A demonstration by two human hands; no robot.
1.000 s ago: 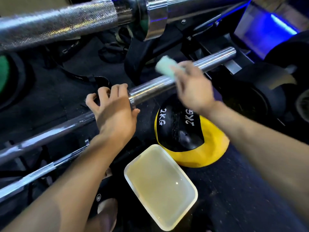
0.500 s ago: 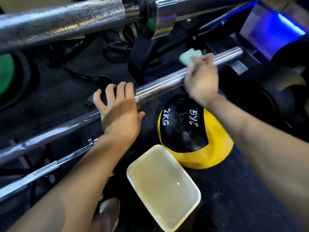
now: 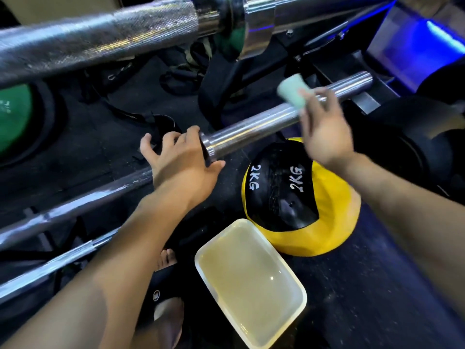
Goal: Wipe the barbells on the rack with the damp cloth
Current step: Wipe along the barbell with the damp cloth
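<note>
A chrome barbell runs diagonally from lower left to upper right across the middle. My left hand wraps over it at the collar where the thick sleeve begins. My right hand holds a pale green cloth against the sleeve, about two thirds of the way along it toward its free end. A second barbell with a knurled shaft crosses the top of the view. A third, thinner bar lies below at the lower left.
A yellow and black 2KG ball sits on the black floor under the sleeve. A white rectangular tub of cloudy water stands in front of it. Black weight plates stand at right, a green-centred one at left.
My right hand has slid the cloth along the sleeve toward its free end at upper right. My left hand has stayed at the collar.
</note>
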